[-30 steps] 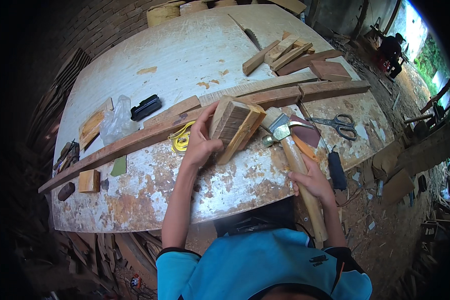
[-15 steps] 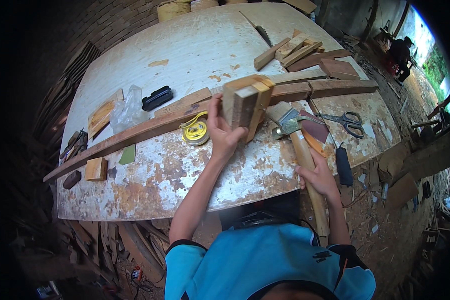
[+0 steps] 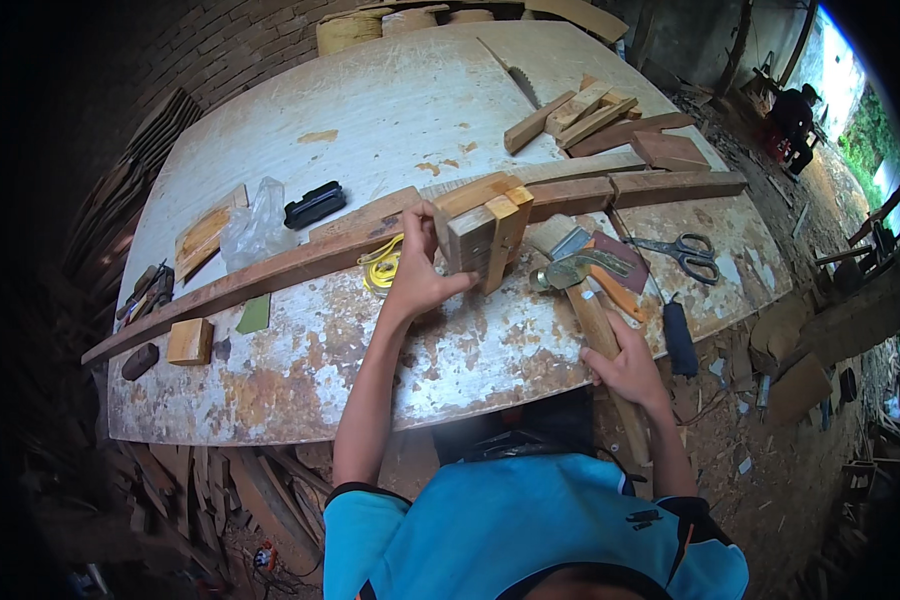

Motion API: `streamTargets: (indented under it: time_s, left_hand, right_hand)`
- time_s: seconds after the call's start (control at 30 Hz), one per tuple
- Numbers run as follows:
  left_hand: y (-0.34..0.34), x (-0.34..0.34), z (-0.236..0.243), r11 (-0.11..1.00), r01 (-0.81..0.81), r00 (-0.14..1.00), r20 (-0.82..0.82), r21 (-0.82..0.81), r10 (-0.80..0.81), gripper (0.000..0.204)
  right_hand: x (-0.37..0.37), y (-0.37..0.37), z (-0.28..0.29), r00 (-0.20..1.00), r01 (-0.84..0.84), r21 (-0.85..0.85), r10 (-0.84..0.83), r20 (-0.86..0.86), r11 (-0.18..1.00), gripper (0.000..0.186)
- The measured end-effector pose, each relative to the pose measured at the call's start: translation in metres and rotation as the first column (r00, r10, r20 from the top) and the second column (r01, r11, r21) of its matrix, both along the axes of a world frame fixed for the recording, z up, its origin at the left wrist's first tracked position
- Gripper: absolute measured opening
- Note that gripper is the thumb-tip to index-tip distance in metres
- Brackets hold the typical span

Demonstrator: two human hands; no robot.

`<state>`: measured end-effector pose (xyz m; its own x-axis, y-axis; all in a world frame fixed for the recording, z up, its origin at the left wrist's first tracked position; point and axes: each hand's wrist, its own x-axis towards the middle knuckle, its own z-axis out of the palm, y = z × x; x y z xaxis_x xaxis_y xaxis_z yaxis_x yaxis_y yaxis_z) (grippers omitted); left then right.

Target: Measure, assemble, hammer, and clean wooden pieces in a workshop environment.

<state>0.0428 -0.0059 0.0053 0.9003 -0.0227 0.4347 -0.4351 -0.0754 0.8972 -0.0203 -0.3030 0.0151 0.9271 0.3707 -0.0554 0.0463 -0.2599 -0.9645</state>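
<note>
The left hand (image 3: 417, 283), arm stretched forward, grips a wood block (image 3: 482, 238) upright on the tabletop (image 3: 390, 110). The right hand (image 3: 625, 365) clasps a hammer (image 3: 592, 310) handle, head resting down.

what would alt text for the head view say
Seen from above, a person's left hand grips a small assembly of pale wooden blocks on a worn white worktable, while the right hand holds a wooden-handled claw hammer. Grey scissors lie nearby.

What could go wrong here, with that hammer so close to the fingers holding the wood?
The left hand grips the wooden block right where the hammer in the right hand points, so a missed blow could hit its fingers. The block stands on a long plank and might slip. The scissors lie close enough to be knocked away.
</note>
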Motion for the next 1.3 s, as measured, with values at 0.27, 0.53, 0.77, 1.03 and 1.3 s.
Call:
streamTargets:
  time_s: [0.27,0.53,0.77,1.03,1.3]
  left_hand:
    - [-0.01,-0.011,0.021,0.974,-0.147,0.986,-0.049,0.17,0.157,0.073]
    - [-0.014,-0.015,0.027,0.948,-0.233,0.968,-0.046,0.218,0.248,0.067]
    - [-0.01,-0.013,0.02,0.948,-0.265,0.959,-0.054,0.178,0.278,0.067]
    - [-0.015,-0.017,0.035,0.955,-0.165,0.976,-0.098,0.246,0.194,0.072]
    - [-0.013,-0.024,0.032,0.935,-0.182,0.971,-0.097,0.303,0.22,0.074]
  right_hand:
    - [-0.005,0.004,0.041,0.997,-0.059,-0.068,0.056,-0.049,0.996,0.052]
    - [-0.022,0.028,0.109,0.93,0.015,-0.102,0.024,0.367,0.995,0.053]
    - [-0.016,0.02,0.086,0.925,-0.09,-0.311,0.195,0.326,0.946,0.053]
    - [-0.014,0.028,0.118,0.902,0.045,-0.147,0.023,0.431,0.988,0.056]
    - [-0.003,0.02,0.127,0.978,-0.162,-0.41,0.203,0.057,0.898,0.054]
